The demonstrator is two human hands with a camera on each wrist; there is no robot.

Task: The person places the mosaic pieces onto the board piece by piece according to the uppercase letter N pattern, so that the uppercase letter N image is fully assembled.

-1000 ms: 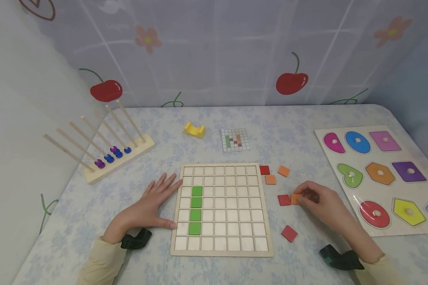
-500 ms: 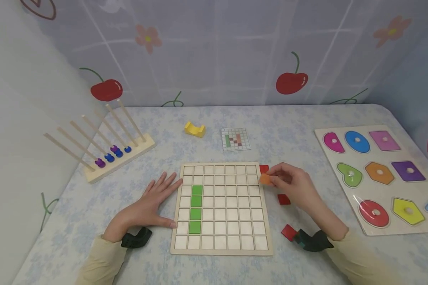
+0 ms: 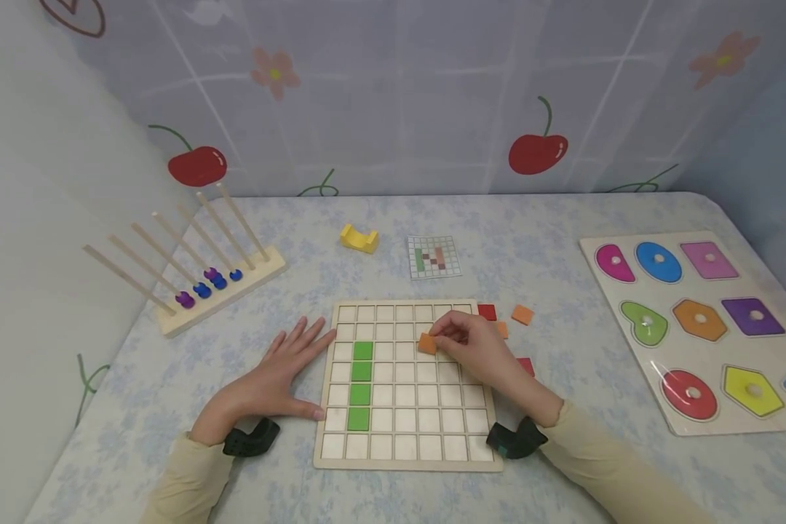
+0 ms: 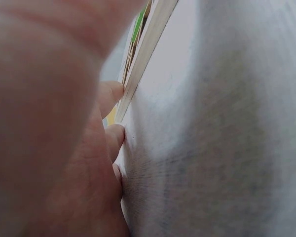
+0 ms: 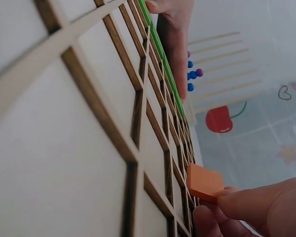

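A square wooden grid board (image 3: 406,466) lies flat on the table, with a column of several green tiles (image 3: 359,395) set in cells toward its left side. Over the upper right part of the board, my right hand (image 3: 478,349) pinches an orange tile (image 3: 426,343) between thumb and fingers. The right wrist view shows that orange tile (image 5: 204,180) tilted, its lower edge close to the grid ridges. My left hand (image 3: 275,382) rests on the table with fingers spread, its thumb and index fingertips at the board's left edge. In the left wrist view its fingertips (image 4: 116,136) lie beside the board's rim.
Right of the board lie loose red tiles (image 3: 487,312) and orange tiles (image 3: 522,314), some partly hidden by my right hand. Behind it are a small pattern card (image 3: 434,257) and a yellow curved block (image 3: 359,239). A peg stand (image 3: 271,263) with beads stands left; a knobbed shape puzzle (image 3: 668,284) lies right.
My right hand took the orange tile from beside a red tile and carried it left over the board. The right forearm now covers the nearest red tile. My left hand stays put.
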